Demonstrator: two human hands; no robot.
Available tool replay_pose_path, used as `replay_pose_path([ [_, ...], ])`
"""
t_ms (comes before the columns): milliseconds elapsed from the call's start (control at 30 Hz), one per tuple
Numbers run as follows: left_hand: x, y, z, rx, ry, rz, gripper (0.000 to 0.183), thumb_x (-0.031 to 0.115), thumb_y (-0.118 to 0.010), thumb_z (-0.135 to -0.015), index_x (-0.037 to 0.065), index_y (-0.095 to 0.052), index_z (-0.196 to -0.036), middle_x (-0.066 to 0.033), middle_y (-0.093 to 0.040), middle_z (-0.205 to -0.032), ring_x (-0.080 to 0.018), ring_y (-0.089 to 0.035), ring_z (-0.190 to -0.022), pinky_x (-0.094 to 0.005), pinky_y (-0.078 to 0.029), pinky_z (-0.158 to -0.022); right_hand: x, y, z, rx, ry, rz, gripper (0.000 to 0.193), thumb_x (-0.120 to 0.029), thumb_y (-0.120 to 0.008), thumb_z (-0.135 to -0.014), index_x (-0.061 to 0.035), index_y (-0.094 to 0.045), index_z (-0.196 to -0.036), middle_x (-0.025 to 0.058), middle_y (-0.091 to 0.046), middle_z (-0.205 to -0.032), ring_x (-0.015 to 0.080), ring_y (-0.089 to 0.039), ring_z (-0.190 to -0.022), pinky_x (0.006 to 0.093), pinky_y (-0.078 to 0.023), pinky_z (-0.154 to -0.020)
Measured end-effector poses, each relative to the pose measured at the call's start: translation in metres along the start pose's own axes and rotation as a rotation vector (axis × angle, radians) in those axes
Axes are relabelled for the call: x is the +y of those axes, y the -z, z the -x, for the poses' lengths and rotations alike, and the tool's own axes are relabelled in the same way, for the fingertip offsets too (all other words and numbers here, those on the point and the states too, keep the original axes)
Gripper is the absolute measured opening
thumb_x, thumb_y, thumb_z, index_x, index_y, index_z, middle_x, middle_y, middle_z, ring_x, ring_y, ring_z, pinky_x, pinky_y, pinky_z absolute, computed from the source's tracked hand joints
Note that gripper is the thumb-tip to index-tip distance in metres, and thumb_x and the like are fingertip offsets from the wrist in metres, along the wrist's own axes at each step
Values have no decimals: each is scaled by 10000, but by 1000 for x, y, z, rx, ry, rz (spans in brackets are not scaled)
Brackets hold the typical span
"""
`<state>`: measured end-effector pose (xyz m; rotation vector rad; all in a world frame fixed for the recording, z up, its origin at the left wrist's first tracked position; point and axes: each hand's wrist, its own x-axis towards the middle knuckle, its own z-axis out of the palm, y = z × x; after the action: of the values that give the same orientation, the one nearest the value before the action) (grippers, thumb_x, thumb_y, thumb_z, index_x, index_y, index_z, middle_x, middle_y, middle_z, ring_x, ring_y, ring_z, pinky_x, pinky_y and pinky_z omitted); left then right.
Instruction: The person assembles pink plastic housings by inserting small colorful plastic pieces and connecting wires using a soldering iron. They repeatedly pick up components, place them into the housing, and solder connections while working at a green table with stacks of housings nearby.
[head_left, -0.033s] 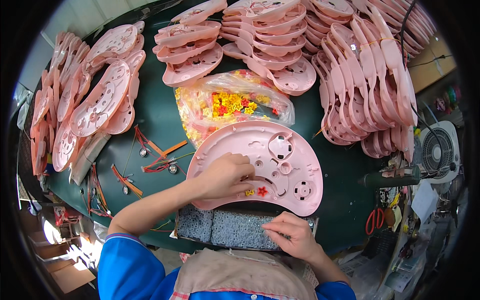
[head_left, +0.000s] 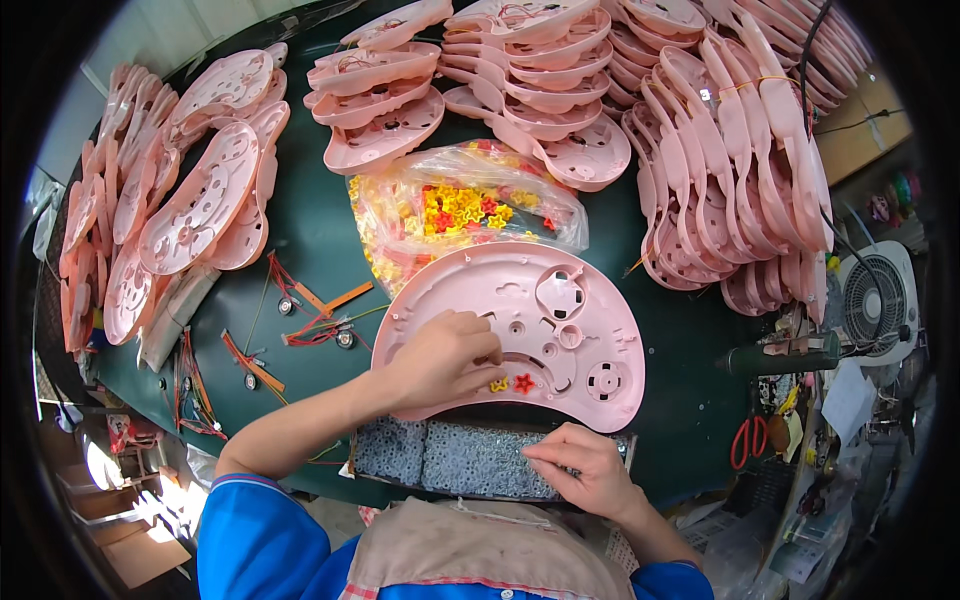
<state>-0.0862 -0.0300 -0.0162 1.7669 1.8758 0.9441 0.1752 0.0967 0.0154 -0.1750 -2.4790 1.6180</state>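
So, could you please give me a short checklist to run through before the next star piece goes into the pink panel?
1. Pink panel lies flat on the green table: ok.
2. Left hand rests on the panel, fingertips beside the yellow star: ok.
3. Red star sits in the panel next to the yellow one: ok; fully seated, cannot tell.
4. Bag of stars lies just behind the panel: ok.
5. Right hand is on the grey tray of small parts; holding one, cannot tell.
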Motion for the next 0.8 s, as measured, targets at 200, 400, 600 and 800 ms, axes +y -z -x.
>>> replay_pose_path([
  [200,49,-42,60,47,-271,-318,129,194,-731,-749,123,-626,-775,-16,-537,-846,-200,-566,-914,-344,-440,-775,6,21,-42,-39,4,77,163,-6,-772,-869,2,-779,-1032,123,-779,-934,219,-753,-832,323,-589,-752],
  [400,53,-53,60,-29,-267,-320,84,199,-633,-789,121,-608,-768,-14,-534,-870,-190,-548,-924,-318,-430,-826,39,39,-99,-220,230,515,90,-128,-812,-806,-83,-764,-868,42,-701,-799,229,-661,-775,365,-497,-759],
  [600,46,-62,71,32,-235,-198,167,226,-714,-836,127,-580,-842,-21,-530,-859,-192,-557,-880,-335,-442,-787,46,40,-115,-401,290,632,88,-207,-816,-787,-157,-782,-850,-26,-583,-838,172,-576,-885,351,-395,-839],
  [800,42,-66,73,105,-246,-130,223,243,-768,-825,134,-574,-815,-11,-513,-804,-188,-549,-839,-337,-435,-755,42,37,-120,-443,238,639,92,-260,-792,-814,-170,-775,-803,-30,-576,-830,173,-579,-886,361,-373,-808],
])
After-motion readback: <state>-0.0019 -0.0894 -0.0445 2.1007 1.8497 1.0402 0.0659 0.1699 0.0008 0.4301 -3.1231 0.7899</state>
